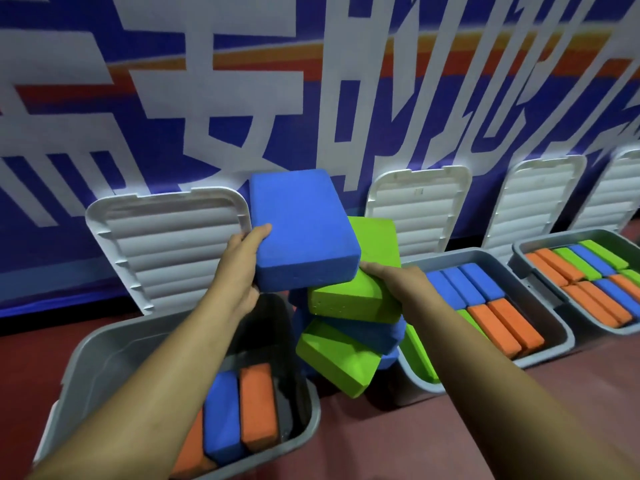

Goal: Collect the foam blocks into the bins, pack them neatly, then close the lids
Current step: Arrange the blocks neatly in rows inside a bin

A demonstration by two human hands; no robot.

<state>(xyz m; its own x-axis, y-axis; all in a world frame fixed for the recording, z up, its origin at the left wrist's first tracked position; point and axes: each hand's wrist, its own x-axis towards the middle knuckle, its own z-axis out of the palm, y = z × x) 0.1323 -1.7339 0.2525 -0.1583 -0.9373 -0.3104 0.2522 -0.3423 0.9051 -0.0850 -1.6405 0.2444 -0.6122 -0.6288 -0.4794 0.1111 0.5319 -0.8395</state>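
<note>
Red floor (433,441) runs below a blue banner wall (79,32). Left hand (242,268) grips a blue block (301,230) by its near-left corner, held over the nearest bin (86,348), roomy on its left side; right hand (398,285), close beside, clasps a green block (349,301) topping a tilted stack (339,358) just right of that bin

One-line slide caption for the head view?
Left hand holds a blue block, right hand grips a green block, at a partly filled grey bin.

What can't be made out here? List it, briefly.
Head view: fingers of the right hand, behind the green block.
Head view: part of the near bin, under the left forearm.
Head view: third bin, cut off by the right edge.
Head view: stack behind the blue block.
</note>
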